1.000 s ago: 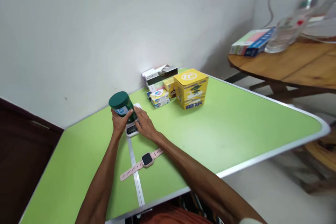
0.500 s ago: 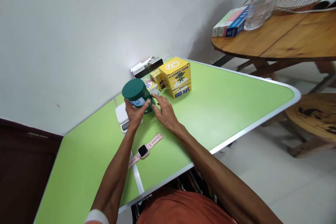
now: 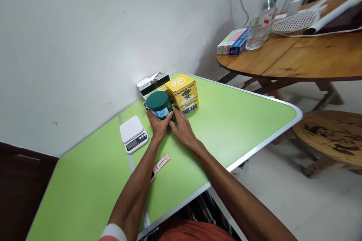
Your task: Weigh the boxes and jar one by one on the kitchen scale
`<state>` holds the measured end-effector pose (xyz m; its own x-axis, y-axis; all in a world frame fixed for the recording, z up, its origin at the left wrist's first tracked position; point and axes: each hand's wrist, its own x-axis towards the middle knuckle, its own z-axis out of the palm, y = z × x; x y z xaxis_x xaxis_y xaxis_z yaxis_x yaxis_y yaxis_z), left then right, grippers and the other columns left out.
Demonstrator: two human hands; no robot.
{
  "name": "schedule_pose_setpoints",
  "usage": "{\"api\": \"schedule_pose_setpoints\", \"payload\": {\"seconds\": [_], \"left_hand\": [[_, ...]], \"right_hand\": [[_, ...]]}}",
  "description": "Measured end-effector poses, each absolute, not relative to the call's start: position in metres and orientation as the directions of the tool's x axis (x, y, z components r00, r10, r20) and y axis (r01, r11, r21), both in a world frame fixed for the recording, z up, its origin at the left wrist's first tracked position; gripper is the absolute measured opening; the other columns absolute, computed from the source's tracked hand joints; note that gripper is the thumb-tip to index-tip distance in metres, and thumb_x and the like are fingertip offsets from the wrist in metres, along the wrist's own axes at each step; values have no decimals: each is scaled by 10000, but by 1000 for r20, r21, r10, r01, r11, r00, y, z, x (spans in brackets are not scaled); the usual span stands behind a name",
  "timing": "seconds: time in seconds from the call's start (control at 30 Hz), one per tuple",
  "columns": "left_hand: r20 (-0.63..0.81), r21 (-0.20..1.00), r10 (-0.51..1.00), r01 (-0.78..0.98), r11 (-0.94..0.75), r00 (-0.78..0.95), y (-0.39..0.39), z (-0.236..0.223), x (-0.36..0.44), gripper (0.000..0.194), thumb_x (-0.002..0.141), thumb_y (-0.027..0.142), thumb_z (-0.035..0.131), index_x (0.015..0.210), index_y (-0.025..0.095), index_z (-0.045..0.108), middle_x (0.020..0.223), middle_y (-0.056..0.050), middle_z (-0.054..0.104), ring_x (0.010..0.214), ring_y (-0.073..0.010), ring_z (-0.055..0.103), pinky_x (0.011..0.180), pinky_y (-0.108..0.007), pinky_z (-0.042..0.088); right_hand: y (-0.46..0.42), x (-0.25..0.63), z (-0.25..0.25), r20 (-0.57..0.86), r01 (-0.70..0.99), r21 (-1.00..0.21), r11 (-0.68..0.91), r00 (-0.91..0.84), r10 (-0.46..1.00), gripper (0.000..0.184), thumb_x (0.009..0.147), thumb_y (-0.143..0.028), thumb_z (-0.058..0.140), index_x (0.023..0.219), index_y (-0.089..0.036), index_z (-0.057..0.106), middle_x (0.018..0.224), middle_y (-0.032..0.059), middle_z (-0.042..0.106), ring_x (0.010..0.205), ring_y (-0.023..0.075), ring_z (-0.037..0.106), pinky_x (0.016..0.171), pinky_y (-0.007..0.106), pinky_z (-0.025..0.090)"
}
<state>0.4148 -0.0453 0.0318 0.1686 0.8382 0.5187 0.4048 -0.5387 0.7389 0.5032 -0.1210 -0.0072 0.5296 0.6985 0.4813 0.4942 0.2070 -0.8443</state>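
A dark green round jar (image 3: 157,101) with a blue and white label stands between my two hands, in front of the yellow box (image 3: 183,93). My left hand (image 3: 158,123) wraps its left and near side, thumb across the front. On the right side of the jar, my right hand (image 3: 181,125) presses with its fingers. To the left lies a white kitchen scale (image 3: 133,132) with a small display and buttons, its platform bare. A pink smartwatch (image 3: 161,162) lies nearer to me, partly hidden behind my left forearm.
Behind the jar, a black and white box (image 3: 154,83) rests by the wall. The green table (image 3: 240,116) has a pale metal rim. At the right, a wooden table (image 3: 254,64) bears slim boxes (image 3: 233,41), a plastic bottle (image 3: 257,32) and a racket (image 3: 296,22). A wooden stool (image 3: 333,135) stands below.
Both hands have carried the jar right, away from the scale, beside the yellow box. The scale's platform is now uncovered. My left forearm now covers part of the watch. The camera view has shifted.
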Motion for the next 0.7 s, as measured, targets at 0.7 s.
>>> {"api": "schedule_pose_setpoints", "payload": {"seconds": [0.7], "left_hand": [[341, 789, 773, 285, -545, 535, -132, 29, 471, 886, 1007, 519, 447, 1633, 35, 49, 1730, -302, 68, 1649, -324, 59, 1330, -487, 161]], "right_hand": [[-99, 627, 15, 182, 88, -961, 264, 916, 358, 686, 940, -712, 351, 1192, -164, 677, 1355, 172, 682, 1281, 302, 602, 1121, 502, 422]]}}
